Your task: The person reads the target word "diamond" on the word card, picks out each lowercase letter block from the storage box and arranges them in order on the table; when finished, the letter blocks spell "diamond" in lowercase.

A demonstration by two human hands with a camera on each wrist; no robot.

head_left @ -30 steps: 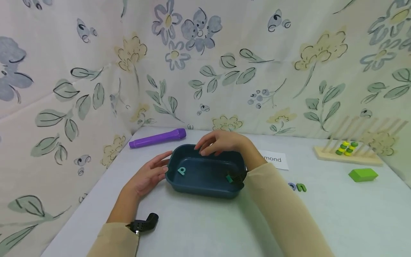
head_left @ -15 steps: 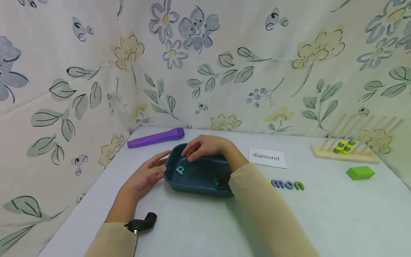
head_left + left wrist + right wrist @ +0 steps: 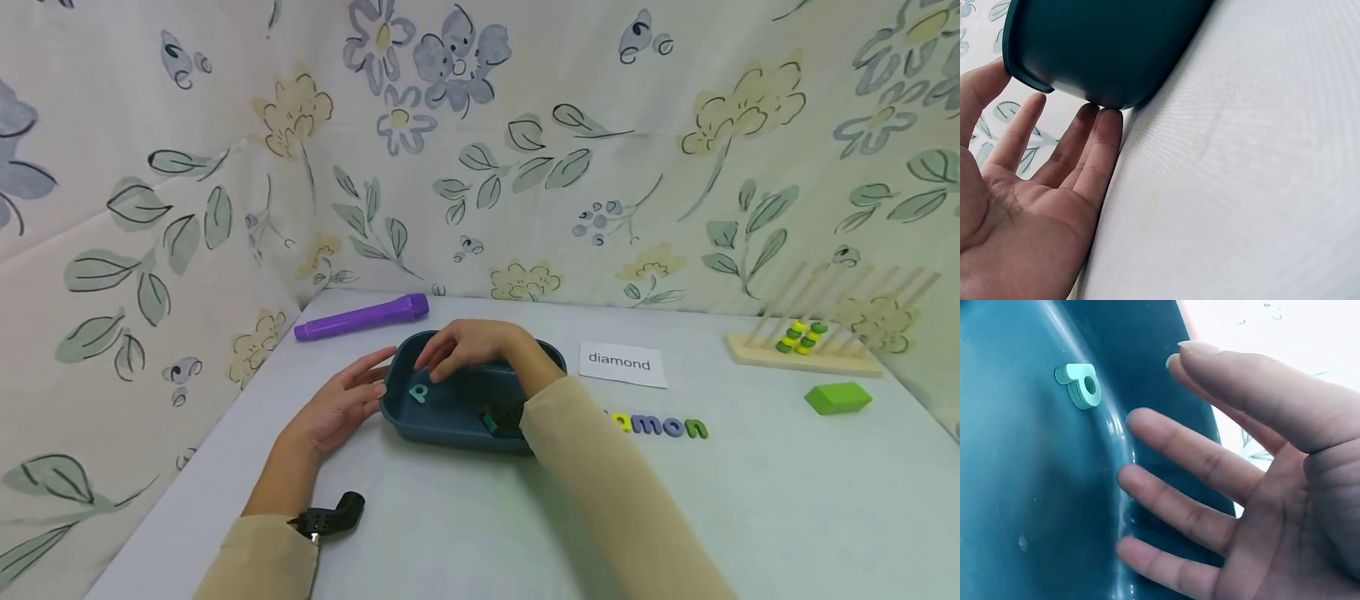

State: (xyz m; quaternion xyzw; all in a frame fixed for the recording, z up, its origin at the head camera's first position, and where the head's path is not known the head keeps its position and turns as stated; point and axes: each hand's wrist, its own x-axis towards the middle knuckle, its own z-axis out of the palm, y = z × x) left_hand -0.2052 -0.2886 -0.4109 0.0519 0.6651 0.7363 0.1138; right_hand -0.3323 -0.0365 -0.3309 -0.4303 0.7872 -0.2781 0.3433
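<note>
A dark teal plastic tub (image 3: 457,439) stands on the white table, with a small mint-green toy letter (image 3: 418,392), shaped like a d or p, lying near its left end. My right hand (image 3: 468,348) hangs over the tub, close to the letter, fingers spread and holding nothing. In the right wrist view, a gap separates the fingertips from the letter (image 3: 1085,386). At the tub's left end is my left hand (image 3: 345,408); its thumb is at the rim, and its nearly straight fingertips (image 3: 1109,125) touch the outer wall in the left wrist view.
Right of the tub lies a white card (image 3: 622,364) reading "diamond". Below it is a row of toy letters (image 3: 673,427), partly hidden by my right sleeve. A purple microphone-shaped toy (image 3: 362,317), a green block (image 3: 837,397) and a pegged wooden bead stand (image 3: 806,358) lie farther off.
My right hand has moved left across the tub and lower, to near the mint-green letter. The card and more of the letter row have come into sight. My left hand has stayed at the tub.
</note>
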